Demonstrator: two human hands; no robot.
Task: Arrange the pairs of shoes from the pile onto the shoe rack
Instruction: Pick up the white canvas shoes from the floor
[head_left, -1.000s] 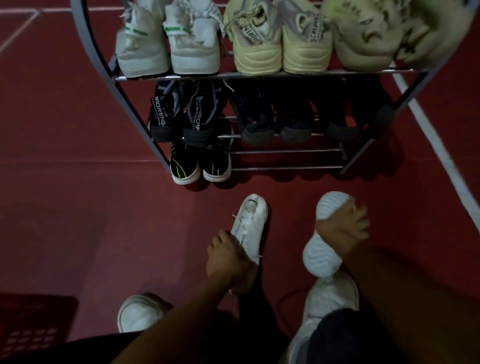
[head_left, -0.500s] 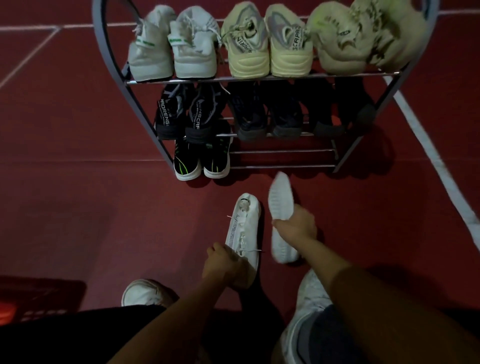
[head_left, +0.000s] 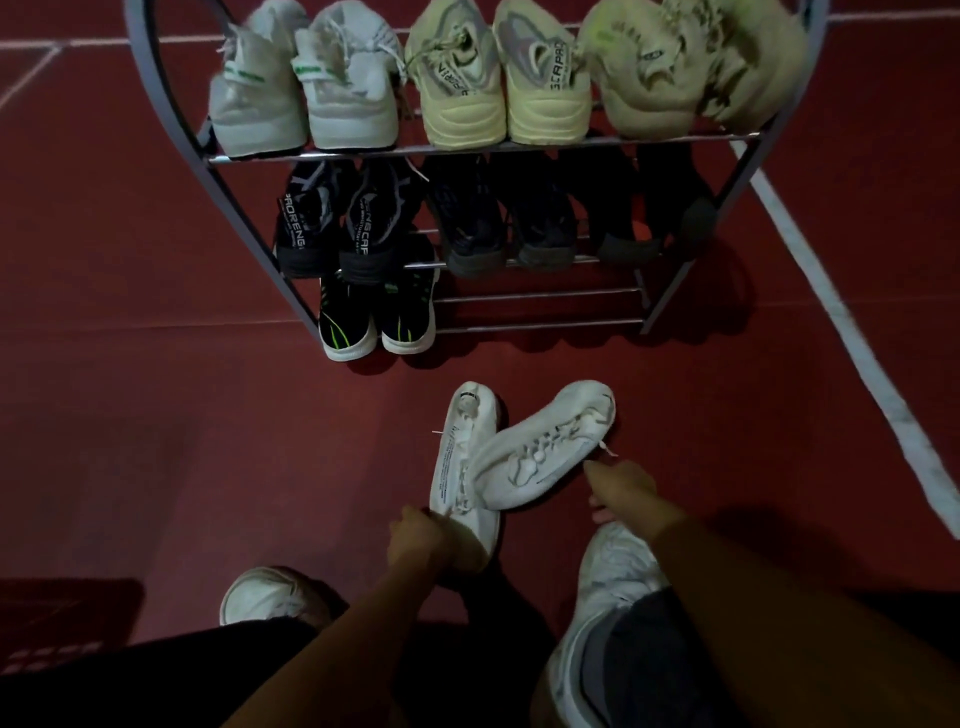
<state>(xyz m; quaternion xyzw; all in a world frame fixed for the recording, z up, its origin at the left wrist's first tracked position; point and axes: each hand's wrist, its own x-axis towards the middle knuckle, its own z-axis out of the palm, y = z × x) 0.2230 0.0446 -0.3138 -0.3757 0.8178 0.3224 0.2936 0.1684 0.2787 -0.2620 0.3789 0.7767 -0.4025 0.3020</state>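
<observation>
Two white lace-up shoes lie on the red floor in front of the shoe rack (head_left: 535, 326). The left white shoe (head_left: 460, 457) points toward the rack, and my left hand (head_left: 421, 540) grips its heel. The right white shoe (head_left: 545, 452) lies upper side up, angled to the right, its heel overlapping the left one. My right hand (head_left: 628, 493) is just right of that shoe with curled fingers; contact is unclear. On the rack, the top shelf holds pale pairs, the middle shelf dark pairs, and the bottom shelf a black pair with green stripes (head_left: 374, 322) at its left end.
My own feet in white sneakers (head_left: 270, 592) (head_left: 608, 582) sit near the bottom of the view. A red crate (head_left: 52, 623) is at the lower left. A white floor line (head_left: 831, 312) runs past the rack's right leg. The bottom shelf's bars to the right show no shoes.
My right hand has turned the right white shoe from sole-up to upper-up and laid it across the left one. My left hand has stayed on the left shoe's heel.
</observation>
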